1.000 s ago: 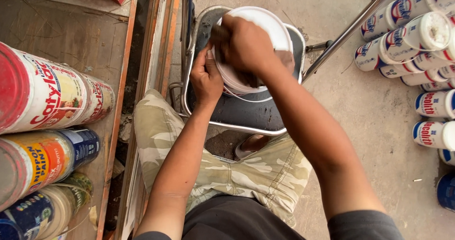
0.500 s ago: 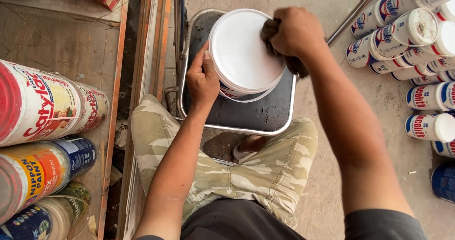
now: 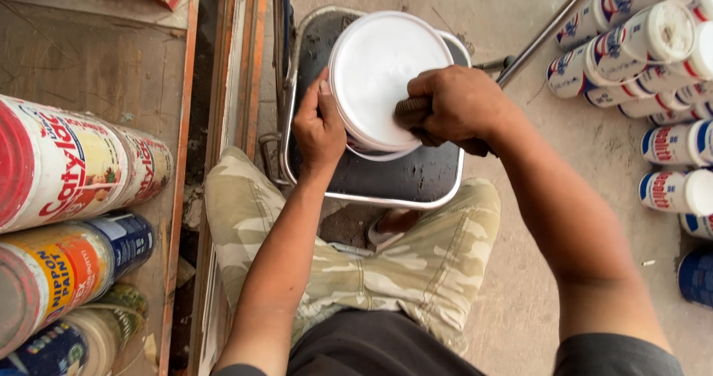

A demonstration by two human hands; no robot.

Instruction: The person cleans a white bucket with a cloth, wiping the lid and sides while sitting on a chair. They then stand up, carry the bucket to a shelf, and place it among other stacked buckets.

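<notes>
Nearest to me are my own knees in camouflage-patterned cloth trousers (image 3: 416, 257), bent apart as I sit, with a bit of my sandalled foot (image 3: 390, 231) showing between them on the concrete floor (image 3: 520, 302).

Just beyond the knees stands a metal-framed folding chair with a dark, scuffed seat (image 3: 401, 179). On that seat rests the round white plastic bucket with a smooth, plain white lid (image 3: 382, 72), upright, lid toward me. The lid looks clean and unmarked, with a raised rim all round.

My left hand (image 3: 318, 123) lies against the bucket's left side, fingers curled along the rim, thumb up, steadying it. My right hand (image 3: 457, 105) is clenched over the lid's right edge, gripping a dark, short-handled tool (image 3: 412, 112) whose end touches the lid; my fist hides most of it, so I cannot tell what kind it is. My right forearm crosses the chair's right corner and covers that part.

To my left, a worn wooden shelf (image 3: 96, 57) holds large paint tins lying on their sides (image 3: 74, 168), red, cream, orange and blue. Farther right, on the floor, small white plastic jars with blue and red labels (image 3: 653, 42) are stacked in rows, well apart from the bucket. A thin metal rod (image 3: 546, 34) slants between chair and jars.
</notes>
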